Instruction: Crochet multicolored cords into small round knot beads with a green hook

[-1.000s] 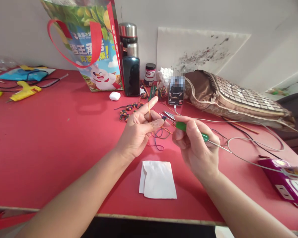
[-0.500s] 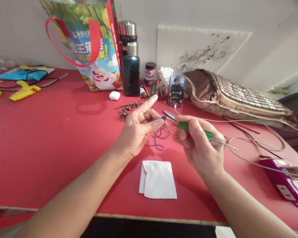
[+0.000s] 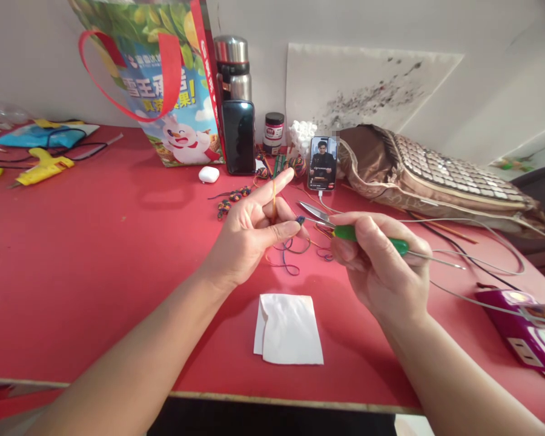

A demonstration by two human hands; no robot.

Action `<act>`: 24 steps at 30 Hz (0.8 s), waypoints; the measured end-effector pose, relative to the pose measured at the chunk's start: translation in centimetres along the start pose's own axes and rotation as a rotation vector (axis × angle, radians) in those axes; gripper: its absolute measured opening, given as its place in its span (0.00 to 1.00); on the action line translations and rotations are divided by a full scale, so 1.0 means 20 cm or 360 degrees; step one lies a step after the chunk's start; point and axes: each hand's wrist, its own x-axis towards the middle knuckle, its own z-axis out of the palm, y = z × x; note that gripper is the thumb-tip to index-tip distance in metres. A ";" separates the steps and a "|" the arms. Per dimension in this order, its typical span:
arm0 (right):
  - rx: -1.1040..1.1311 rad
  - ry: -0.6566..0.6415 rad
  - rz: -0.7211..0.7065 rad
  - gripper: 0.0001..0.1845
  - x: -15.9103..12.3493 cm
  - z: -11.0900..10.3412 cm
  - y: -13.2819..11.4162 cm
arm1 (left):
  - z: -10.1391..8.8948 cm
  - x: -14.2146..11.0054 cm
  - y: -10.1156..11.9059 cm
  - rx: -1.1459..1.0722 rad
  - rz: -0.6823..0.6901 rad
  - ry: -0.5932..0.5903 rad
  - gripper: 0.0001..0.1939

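Observation:
My left hand (image 3: 258, 233) pinches a small dark crocheted piece (image 3: 300, 220) between thumb and fingers. Its index finger points up and away, with an orange strand of yarn (image 3: 274, 200) looped round it. In my right hand (image 3: 384, 260) is a crochet hook (image 3: 395, 244) with a green handle and a thin metal shaft at each end. The front shaft reaches to the crocheted piece; whether its tip is inside a loop is too small to tell. Loose multicoloured yarn (image 3: 291, 270) curls on the table below. Scissors (image 3: 312, 210) lie just behind the hook.
A folded white tissue (image 3: 293, 330) lies near the front edge. Behind my hands are a lit phone (image 3: 323, 163), a dark phone (image 3: 239, 138), a yarn ball (image 3: 296, 165) and knotted cord pieces (image 3: 229, 203). A glue gun (image 3: 43, 168) is left; a purple power strip (image 3: 513, 333) with cables is right.
My right hand has moved a little to the right with the crochet hook, drawing it back from the left hand. The left hand stays almost still, pinching the piece.

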 end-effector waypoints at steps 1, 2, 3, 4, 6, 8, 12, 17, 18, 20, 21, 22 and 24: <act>-0.0006 -0.0003 0.0007 0.12 0.00 -0.01 -0.01 | 0.00 0.00 0.00 -0.0006 -0.0008 -0.0010 0.33; -0.0013 -0.0007 0.0015 0.12 0.01 -0.01 -0.01 | 0.00 0.00 0.00 -0.0015 -0.0018 -0.0024 0.32; -0.0013 -0.0013 0.0020 0.13 0.01 -0.02 -0.02 | 0.00 0.00 0.01 -0.0030 -0.0029 -0.0045 0.31; -0.0007 -0.0022 0.0025 0.13 0.02 -0.02 -0.02 | 0.00 0.00 0.01 -0.0052 -0.0043 -0.0072 0.29; 0.0020 -0.0051 0.0037 0.13 0.02 -0.03 -0.03 | 0.00 0.00 0.01 -0.0108 -0.0084 -0.0144 0.27; 0.0046 -0.0073 0.0049 0.13 0.02 -0.05 -0.03 | -0.01 0.01 0.00 -0.0175 -0.0124 -0.0220 0.26; 0.0085 -0.0092 0.0066 0.12 0.02 -0.06 -0.04 | -0.03 0.01 0.00 -0.0268 -0.0197 -0.0289 0.26; 0.0139 -0.0145 0.0127 0.12 0.03 -0.06 -0.05 | -0.04 0.01 0.00 -0.0307 -0.0288 -0.0311 0.26; 0.0150 -0.0151 0.0148 0.12 0.04 -0.06 -0.05 | -0.04 0.01 0.00 -0.0308 -0.0300 -0.0314 0.26; 0.0162 -0.0157 0.0193 0.13 0.04 -0.05 -0.05 | -0.04 0.01 -0.01 -0.0301 -0.0307 -0.0313 0.28; 0.0168 -0.0155 0.0212 0.14 0.05 -0.05 -0.05 | -0.04 0.01 -0.02 -0.0294 -0.0305 -0.0307 0.28; 0.0177 -0.0154 0.0234 0.14 0.05 -0.05 -0.04 | -0.03 0.01 -0.02 -0.0289 -0.0299 -0.0299 0.29; 0.0218 -0.0152 0.0272 0.13 0.04 -0.03 -0.03 | -0.02 0.00 -0.03 -0.0286 -0.0265 -0.0259 0.29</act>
